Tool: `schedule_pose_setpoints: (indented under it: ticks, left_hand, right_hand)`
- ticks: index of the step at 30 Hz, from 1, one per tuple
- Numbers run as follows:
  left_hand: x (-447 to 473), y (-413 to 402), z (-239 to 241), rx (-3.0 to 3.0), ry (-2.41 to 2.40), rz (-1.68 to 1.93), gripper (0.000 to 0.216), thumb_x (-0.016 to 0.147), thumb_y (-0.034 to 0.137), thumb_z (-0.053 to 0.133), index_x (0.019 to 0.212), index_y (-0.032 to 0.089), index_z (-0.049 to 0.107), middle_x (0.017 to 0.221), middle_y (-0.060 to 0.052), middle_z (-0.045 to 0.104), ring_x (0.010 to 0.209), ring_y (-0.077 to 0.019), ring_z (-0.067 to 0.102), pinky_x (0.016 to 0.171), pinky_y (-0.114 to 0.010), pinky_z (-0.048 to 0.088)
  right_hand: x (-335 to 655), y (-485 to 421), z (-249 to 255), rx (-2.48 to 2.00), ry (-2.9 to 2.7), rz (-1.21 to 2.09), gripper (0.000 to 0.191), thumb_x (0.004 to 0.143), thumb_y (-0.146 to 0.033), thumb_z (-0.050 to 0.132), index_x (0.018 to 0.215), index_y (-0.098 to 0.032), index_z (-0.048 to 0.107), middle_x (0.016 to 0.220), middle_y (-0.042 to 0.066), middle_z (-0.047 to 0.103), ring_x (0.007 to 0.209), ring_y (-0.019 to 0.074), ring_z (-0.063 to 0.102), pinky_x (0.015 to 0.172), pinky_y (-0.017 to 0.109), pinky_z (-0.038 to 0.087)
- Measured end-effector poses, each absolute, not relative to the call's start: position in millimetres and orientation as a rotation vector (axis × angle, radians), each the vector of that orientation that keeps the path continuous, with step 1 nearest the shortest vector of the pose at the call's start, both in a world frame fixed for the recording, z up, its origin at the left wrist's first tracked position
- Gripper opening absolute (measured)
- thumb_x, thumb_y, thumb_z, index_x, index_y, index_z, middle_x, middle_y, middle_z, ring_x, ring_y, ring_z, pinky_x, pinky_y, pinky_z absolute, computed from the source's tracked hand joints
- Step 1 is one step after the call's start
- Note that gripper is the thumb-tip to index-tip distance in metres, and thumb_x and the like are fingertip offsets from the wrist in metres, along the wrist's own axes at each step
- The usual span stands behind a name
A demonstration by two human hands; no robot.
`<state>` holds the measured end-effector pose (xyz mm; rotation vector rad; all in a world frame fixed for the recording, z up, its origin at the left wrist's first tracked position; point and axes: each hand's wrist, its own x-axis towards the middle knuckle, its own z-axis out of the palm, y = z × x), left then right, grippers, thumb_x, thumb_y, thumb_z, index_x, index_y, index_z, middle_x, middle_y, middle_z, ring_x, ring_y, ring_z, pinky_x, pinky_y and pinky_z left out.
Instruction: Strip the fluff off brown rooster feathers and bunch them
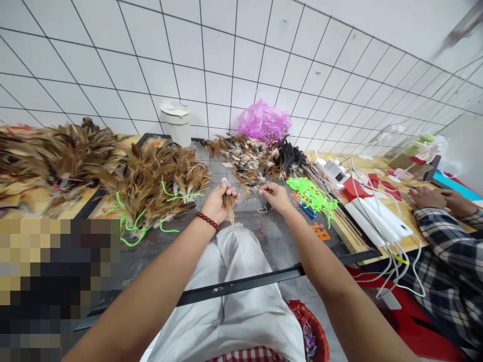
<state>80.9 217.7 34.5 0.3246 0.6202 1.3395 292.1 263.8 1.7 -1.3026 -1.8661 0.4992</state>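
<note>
Feathers [228, 205] are sitting bunched in the left hand [218, 202], its fingers holding them above the counter [279, 239]; the right hand [277, 197] is hovering near, fingers pinched narrow, contents impossible to tell. Bunching is apparently proceeding, the next move probably calling for a steady left hold.

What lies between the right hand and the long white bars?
Head view: bright green strings nearer the right hand, then thin sticks beside the long white bars.
</note>
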Motion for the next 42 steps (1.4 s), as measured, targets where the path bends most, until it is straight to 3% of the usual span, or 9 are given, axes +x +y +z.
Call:
schedule_pose_setpoints:
  ticks: [24,33,42]
  left_hand:
    - [82.0,217.5,36.8,0.382,0.646,1.323,0.021,0.088,0.017,0.050,0.068,0.014,0.054,0.051,0.003,0.046,0.052,-0.0093,0.052,0.071,-0.028,0.053]
    - [81.7,214.5,40.5,0.371,0.639,1.312,0.017,0.085,0.019,0.057,0.068,0.014,0.054,0.052,0.003,0.047,0.052,-0.0083,0.051,0.069,-0.026,0.053]
    - [80.8,217.0,35.4,0.431,0.640,1.310,0.020,0.088,0.018,0.050,0.070,0.014,0.054,0.053,0.003,0.047,0.052,-0.0088,0.051,0.069,-0.027,0.053]
  right_hand:
    - [290.2,270.2,-3.0,-1.348,-1.883,0.462,0.013,0.076,-0.028,0.060,0.078,-0.019,0.069,0.074,0.002,0.066,0.067,0.0139,0.055,0.067,0.025,0.042]
    - [291.3,272.9,-5.8,-1.296,-1.747,0.557,0.020,0.076,-0.020,0.052,0.085,-0.020,0.070,0.087,0.003,0.070,0.082,0.0160,0.061,0.082,0.031,0.047]
    - [296.4,269.3,-0.5,-1.200,-1.426,0.779,0.020,0.070,-0.036,0.061,0.074,-0.017,0.065,0.064,-0.001,0.063,0.056,0.0117,0.050,0.058,0.024,0.043]
